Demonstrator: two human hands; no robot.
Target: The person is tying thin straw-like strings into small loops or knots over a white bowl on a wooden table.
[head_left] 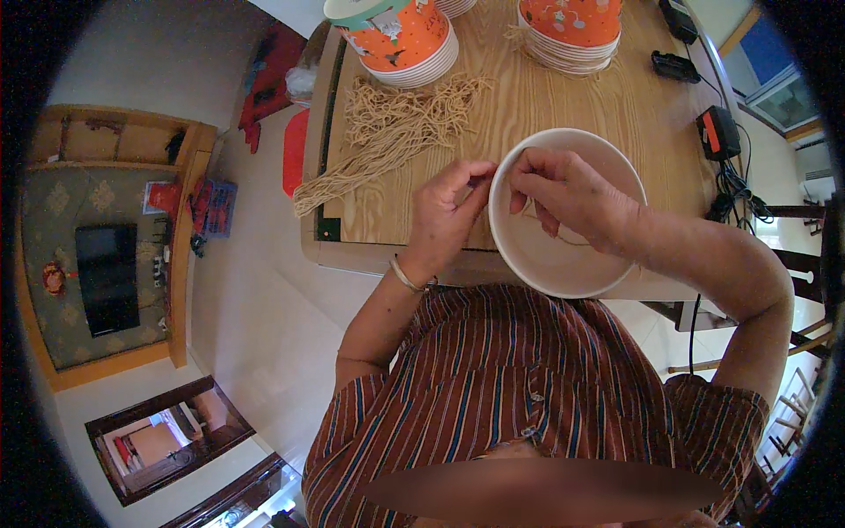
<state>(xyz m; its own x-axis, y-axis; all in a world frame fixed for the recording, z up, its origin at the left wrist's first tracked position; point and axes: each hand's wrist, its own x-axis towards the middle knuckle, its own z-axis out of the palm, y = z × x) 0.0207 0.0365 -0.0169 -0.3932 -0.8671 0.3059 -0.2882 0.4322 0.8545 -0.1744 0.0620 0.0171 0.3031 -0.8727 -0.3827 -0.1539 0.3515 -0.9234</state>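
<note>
In front of me a round bucket (607,268), white inside, is tipped so its mouth faces me at the table's near edge. My left hand (447,211) pinches the left side of its rim between thumb and fingers. Inside the mouth is my right hand (572,195), its fingers closed together near the left wall. A thin tan cord (574,240) trails below those fingers inside the bucket. Left of the bucket lies a loose bundle of tan cords (400,132), spread across the wood-grain table. The bucket's outside is hidden from view.
Stacks of orange patterned paper buckets stand at the far left (409,44) and far right (572,31) of the table (519,106). Black adapters (717,132) and cables (732,189) line the right edge. A red stool (296,154) sits beyond the left edge.
</note>
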